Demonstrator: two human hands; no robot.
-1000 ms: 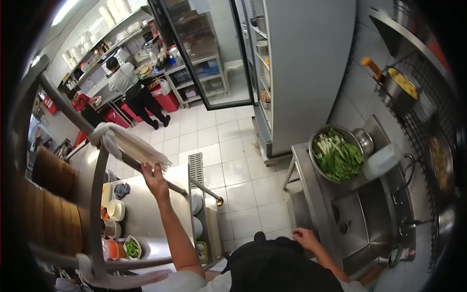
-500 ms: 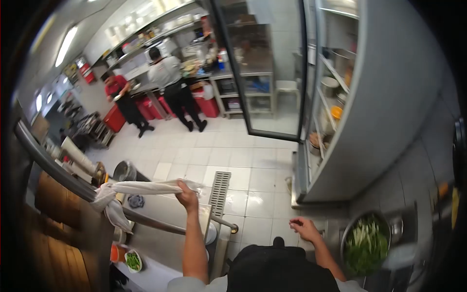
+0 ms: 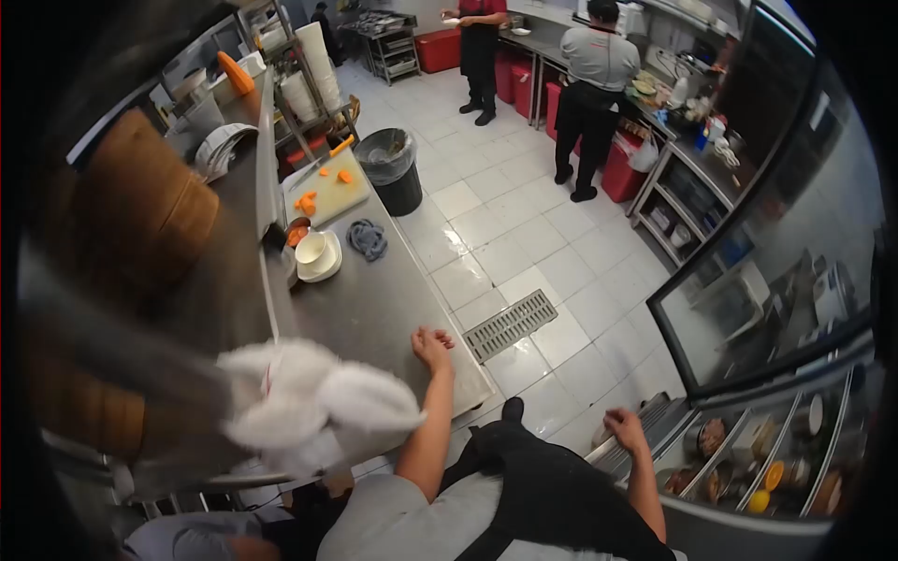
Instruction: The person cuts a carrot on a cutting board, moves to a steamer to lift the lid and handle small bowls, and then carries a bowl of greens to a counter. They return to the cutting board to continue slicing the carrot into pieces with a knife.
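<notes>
My left hand (image 3: 432, 350) hovers at the front edge of the steel worktable (image 3: 374, 318), fingers loosely bent and apart, with nothing in them. To its left a white knotted cloth (image 3: 318, 402) hangs close to the camera, blurred, and is apart from the fingers. My right hand (image 3: 626, 430) is beside the lower shelves (image 3: 739, 453) of the open glass-door fridge. Its fingers are half curled, and I see nothing in them. On the table stand a white cup (image 3: 311, 248) and a crumpled blue-grey rag (image 3: 367, 239).
Carrot pieces (image 3: 306, 203) lie on a cutting board (image 3: 341, 198). A lined bin (image 3: 391, 173) stands past the table. The fridge's glass door (image 3: 781, 215) swings out at right. Two people (image 3: 599, 84) stand at the far counter; another person's grey sleeve (image 3: 201, 542) shows at lower left.
My left hand has let go of the white cloth. The view has swung left, bringing the worktable and cutting board into sight. My right hand is now beside the fridge shelves.
</notes>
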